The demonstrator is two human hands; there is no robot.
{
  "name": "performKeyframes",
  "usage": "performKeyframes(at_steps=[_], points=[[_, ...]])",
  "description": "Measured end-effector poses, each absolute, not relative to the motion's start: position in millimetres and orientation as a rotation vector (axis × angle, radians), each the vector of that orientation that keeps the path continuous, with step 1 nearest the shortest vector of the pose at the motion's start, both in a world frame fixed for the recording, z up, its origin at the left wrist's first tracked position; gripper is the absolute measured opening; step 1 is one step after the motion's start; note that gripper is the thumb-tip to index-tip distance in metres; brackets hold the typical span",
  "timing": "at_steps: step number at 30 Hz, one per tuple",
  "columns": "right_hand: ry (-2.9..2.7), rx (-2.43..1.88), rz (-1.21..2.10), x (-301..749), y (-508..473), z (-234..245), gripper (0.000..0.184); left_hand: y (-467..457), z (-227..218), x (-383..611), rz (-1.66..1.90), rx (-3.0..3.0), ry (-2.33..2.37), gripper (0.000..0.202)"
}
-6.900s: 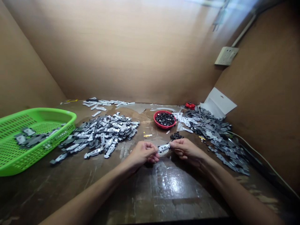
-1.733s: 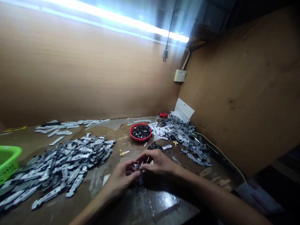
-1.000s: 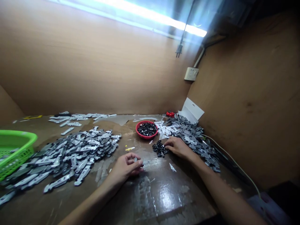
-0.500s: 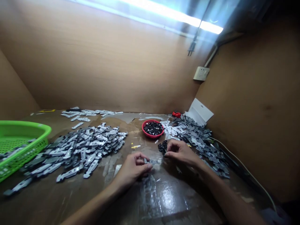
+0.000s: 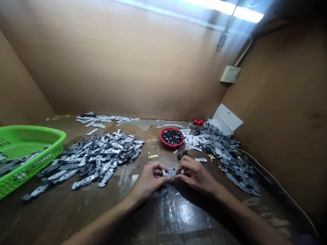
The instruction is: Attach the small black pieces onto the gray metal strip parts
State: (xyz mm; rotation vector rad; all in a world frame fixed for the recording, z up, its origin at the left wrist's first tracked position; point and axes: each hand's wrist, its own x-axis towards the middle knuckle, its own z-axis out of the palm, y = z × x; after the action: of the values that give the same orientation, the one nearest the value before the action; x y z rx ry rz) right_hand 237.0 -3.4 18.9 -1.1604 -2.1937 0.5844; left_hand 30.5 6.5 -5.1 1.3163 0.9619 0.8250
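Brown wood-grain panels (image 5: 107, 64) stand beyond the grip and to its right, with a white wall socket (image 5: 230, 74) mounted on the right-hand panel. The scuffed brown workbench (image 5: 58, 217) extends under both forearms, which are cut off by the lower frame edge. Far left of the grip, a green plastic basket (image 5: 38, 131) containing grey parts is cut off by the left frame edge. Immediately left of the grip lies a large heap of grey stamped metal plates (image 5: 94, 158); a second heap of plates (image 5: 224, 153) lies to the right, with a white card (image 5: 226, 119) behind it. Beyond the grip, a red bowl (image 5: 171, 145) holds small black fittings (image 5: 172, 136). A smaller loose cluster of black fittings (image 5: 183, 155) lies on the bench just beyond the right hand (image 5: 196, 177). The right hand and left hand (image 5: 149, 180) are brought together, their fingertips closed from opposite sides on one small grey metal plate (image 5: 168, 173), which sits at the centre of the grip. The fingers hide part of the plate. Whether a black fitting is seated on it cannot be made out, nor whether the plate touches the bench.
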Motion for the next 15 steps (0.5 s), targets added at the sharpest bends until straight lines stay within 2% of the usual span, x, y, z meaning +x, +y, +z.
performKeyframes(at_steps=[9,12,15], points=[[-2.086,-1.191,0.579,237.8,-1.2,23.5,0.013,6.9,-3.1,30.5,0.844,1.327,0.969,0.034],[-1.912,-1.277,0.757,238.4,3.4,17.9,0.019,5.6,-2.0,30.7,0.857,1.303,0.962,0.034],[-1.714,-1.335,1.113,239.0,6.7,8.4,0.029,3.5,-1.2,31.0,0.868,1.295,0.951,0.034]])
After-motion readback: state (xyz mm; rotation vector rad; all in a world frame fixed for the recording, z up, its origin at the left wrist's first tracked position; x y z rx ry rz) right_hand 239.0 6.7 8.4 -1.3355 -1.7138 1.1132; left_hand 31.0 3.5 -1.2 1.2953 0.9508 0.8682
